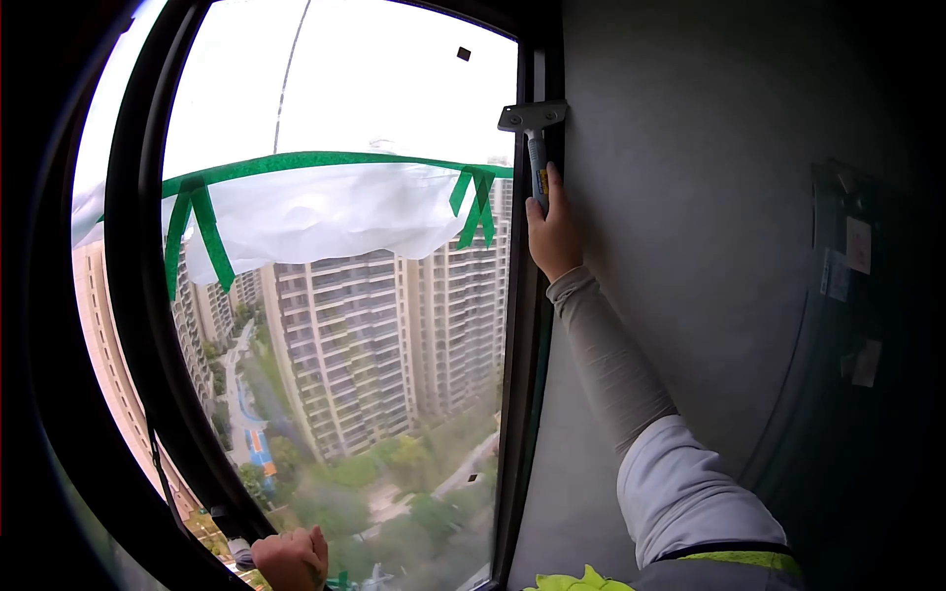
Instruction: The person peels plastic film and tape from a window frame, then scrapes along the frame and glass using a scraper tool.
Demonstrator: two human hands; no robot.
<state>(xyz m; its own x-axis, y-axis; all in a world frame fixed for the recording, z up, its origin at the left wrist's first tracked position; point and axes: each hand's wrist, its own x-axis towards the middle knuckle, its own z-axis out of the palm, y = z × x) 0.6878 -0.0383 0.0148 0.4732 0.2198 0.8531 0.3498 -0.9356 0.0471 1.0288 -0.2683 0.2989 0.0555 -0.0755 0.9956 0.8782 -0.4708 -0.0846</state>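
Observation:
My right hand [555,229] is wrapped round the handle of a scraper [536,148], held upright with its wide metal head at the top. That head lies across the dark window frame [527,295] on the right side of the pane. Low in view, my left hand [291,559] is closed beside the lower left part of the frame, near a small light-coloured piece [239,552]; what its fingers hold, if anything, is hidden. White plastic sheeting [335,212] hangs on the glass under green tape [296,161], with more green strips at both ends.
A grey wall [680,128] stands to the right of the window, with papers [857,244] on a darker surface at the far right. Tall buildings [345,345] and greenery show through the glass. A dark cord [156,458] hangs at the left.

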